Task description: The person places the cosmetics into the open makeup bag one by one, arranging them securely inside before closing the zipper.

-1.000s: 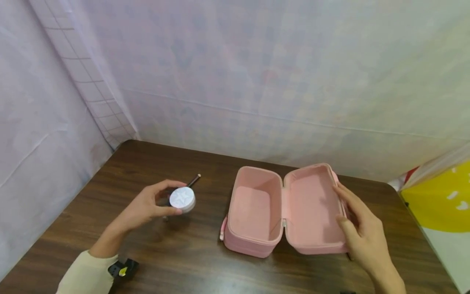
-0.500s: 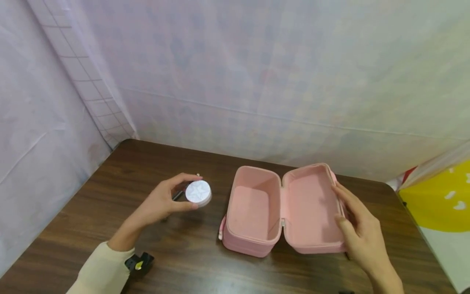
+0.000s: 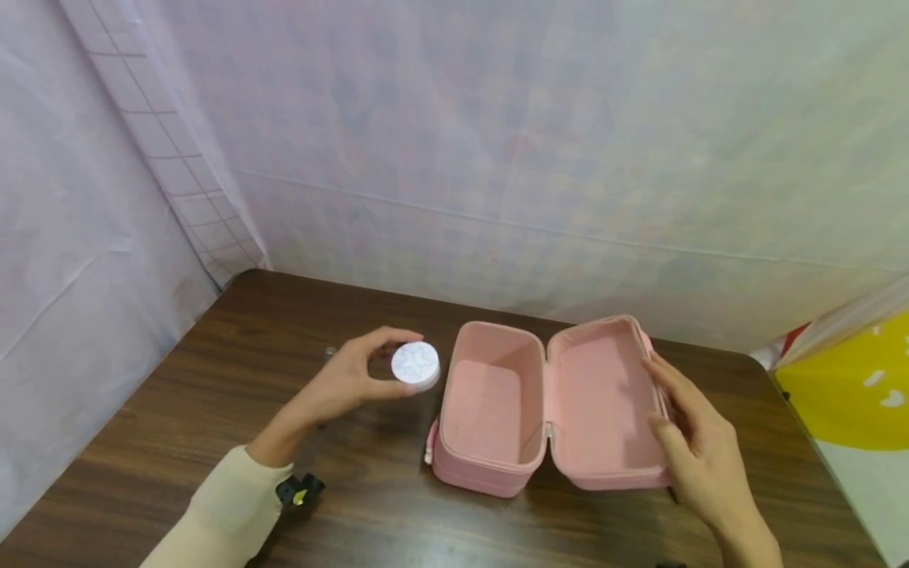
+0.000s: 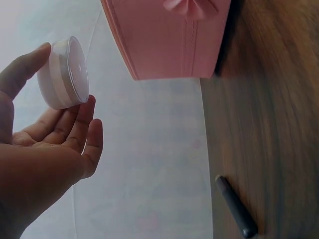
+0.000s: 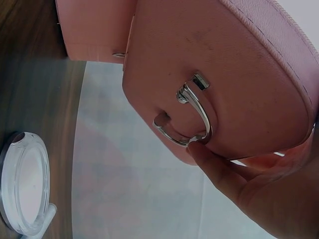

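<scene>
In the head view, my left hand [image 3: 348, 384] pinches a small round white jar [image 3: 415, 365] between thumb and fingers. The jar's lid has a star pattern, and it is held above the table, just left of a pink case [image 3: 483, 479]. The left wrist view shows its clear, pale underside. The case stands unzipped, its lid [image 3: 600, 402] folded out to the right. My right hand [image 3: 703, 450] grips the lid's right edge, thumb on the inside. In the right wrist view a fingertip touches the silver handle [image 5: 199, 107] on the lid's outside.
A dark pen-like stick [image 4: 237, 208] lies on the wooden table [image 3: 355, 505]. A round clear-rimmed container [image 5: 29, 184] and a white tube end [image 5: 48, 219] show in the right wrist view. White curtain [image 3: 497, 158] hangs behind; something yellow [image 3: 852, 386] is at the right.
My left hand has carried the white jar rightward and slightly away, closer to the pink case. My right hand and the lid have stayed in place.
</scene>
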{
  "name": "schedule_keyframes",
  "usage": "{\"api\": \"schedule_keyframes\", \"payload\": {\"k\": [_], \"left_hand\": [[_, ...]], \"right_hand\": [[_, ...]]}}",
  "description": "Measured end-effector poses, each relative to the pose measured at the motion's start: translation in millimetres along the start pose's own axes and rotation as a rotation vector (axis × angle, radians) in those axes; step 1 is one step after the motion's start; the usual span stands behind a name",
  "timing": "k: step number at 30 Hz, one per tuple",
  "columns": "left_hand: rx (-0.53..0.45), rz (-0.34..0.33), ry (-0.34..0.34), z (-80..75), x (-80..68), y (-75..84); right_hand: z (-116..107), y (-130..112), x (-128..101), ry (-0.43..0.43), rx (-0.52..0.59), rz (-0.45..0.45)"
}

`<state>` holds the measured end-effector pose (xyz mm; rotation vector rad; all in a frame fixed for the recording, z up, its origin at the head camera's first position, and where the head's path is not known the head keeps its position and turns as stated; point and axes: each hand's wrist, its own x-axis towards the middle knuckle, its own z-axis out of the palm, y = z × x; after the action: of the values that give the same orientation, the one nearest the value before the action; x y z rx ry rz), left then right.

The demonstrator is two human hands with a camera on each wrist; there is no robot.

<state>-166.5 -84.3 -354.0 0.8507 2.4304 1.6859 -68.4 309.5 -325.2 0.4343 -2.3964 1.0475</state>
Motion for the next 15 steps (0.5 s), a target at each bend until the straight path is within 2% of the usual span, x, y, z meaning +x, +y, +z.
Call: {"api": "schedule_keyframes", "payload": {"k": [7,15], "left_hand": [[0.002,0.027,-0.019,12.2,15.3,7.1],[0.054,0.072,-0.029,24.7,31.7,7.0]], "right_hand": [[0.7,1.3,0.6,0.001,-0.013,0.020],[2.1,2.3,-0.6,0.028,-0.008,0.030]]}}
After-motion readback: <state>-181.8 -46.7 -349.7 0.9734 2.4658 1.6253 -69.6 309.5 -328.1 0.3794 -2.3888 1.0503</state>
